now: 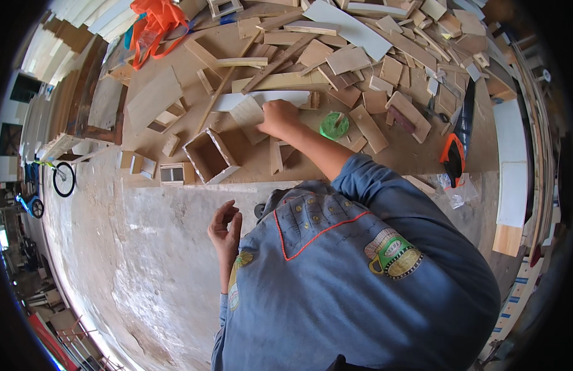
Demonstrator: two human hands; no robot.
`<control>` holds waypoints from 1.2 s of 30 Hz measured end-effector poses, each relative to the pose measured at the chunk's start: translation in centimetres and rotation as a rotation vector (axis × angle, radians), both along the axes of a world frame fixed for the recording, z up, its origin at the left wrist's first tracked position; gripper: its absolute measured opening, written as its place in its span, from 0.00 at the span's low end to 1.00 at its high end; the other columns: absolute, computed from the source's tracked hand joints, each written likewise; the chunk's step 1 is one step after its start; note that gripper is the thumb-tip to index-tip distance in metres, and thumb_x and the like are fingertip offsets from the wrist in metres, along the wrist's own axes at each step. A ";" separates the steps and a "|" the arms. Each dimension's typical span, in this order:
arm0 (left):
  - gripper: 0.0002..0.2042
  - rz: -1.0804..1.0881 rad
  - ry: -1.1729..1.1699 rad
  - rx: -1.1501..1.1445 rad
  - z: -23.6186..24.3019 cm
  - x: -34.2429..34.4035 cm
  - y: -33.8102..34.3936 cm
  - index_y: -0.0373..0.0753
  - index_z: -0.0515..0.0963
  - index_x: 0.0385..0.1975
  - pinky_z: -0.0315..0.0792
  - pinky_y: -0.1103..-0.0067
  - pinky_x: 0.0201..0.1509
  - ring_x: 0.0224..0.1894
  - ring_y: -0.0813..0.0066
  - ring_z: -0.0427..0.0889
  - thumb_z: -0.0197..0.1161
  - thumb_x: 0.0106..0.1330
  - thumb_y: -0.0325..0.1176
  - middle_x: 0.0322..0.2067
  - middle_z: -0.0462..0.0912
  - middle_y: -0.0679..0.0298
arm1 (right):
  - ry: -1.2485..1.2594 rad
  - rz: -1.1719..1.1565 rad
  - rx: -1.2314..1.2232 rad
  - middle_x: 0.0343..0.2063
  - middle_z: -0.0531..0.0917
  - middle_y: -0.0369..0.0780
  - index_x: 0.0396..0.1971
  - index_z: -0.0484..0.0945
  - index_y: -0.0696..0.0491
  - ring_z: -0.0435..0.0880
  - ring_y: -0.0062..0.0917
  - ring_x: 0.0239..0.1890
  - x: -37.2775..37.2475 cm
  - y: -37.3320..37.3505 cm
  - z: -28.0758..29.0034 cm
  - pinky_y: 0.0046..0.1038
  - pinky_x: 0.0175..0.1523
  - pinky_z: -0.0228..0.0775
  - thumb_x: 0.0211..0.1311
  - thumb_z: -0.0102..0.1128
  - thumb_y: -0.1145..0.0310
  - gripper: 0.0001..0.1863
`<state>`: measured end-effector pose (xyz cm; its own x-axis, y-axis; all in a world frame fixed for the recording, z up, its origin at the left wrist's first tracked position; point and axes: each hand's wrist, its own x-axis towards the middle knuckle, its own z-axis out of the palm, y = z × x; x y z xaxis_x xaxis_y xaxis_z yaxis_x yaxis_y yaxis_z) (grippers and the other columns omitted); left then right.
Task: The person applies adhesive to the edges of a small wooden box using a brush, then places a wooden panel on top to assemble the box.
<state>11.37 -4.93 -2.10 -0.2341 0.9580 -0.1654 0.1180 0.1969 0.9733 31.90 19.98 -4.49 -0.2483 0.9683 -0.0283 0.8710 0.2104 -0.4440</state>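
My right hand (277, 118) reaches over the bench (323, 167), closed on a pale rectangular wooden board (243, 116) that lies over a long white strip (224, 102). Below it stands an open wooden box (211, 154) with white, uneven rims. A round green item (334, 125) with a stick or piece across it sits right of my forearm, and a small wooden corner piece (278, 154) rests under the forearm. My left hand (226, 226) hangs low in front of the bench over the concrete floor, open, its fingers loosely curled and holding nothing.
Many wood offcuts (391, 68) cover the bench's back and right. An orange-handled saw (452, 154) lies at the right end, above a plastic bag (456, 191). Orange fabric (151, 28) is at back left. Timber stacks (64, 111) and bicycles (62, 178) stand at the left.
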 end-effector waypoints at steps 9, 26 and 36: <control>0.10 0.076 0.115 0.151 1.6 -8.0 3.3 0.32 0.81 0.44 0.74 0.83 0.45 0.36 0.82 0.80 0.63 0.64 0.25 0.34 0.83 0.66 | 1.014 -0.221 -0.614 0.21 0.78 0.27 0.32 0.84 0.54 0.75 0.09 0.22 0.1 -2.6 6.3 0.14 0.29 0.70 0.62 0.67 0.64 0.08; 0.14 -0.113 -0.120 0.060 3.3 -9.8 12.2 0.29 0.82 0.45 0.74 0.84 0.21 0.26 0.81 0.82 0.63 0.68 0.35 0.28 0.85 0.62 | 0.882 -0.063 -0.679 0.22 0.81 0.30 0.31 0.84 0.56 0.76 0.11 0.22 -7.9 -4.4 6.9 0.15 0.28 0.70 0.60 0.69 0.66 0.08; 0.11 -0.115 -0.232 0.028 3.5 -9.4 13.0 0.29 0.81 0.40 0.76 0.85 0.26 0.27 0.79 0.84 0.63 0.66 0.31 0.28 0.85 0.62 | 0.808 -0.043 -0.571 0.26 0.81 0.30 0.40 0.82 0.58 0.76 0.10 0.24 -7.7 -4.6 7.1 0.15 0.30 0.71 0.60 0.69 0.66 0.13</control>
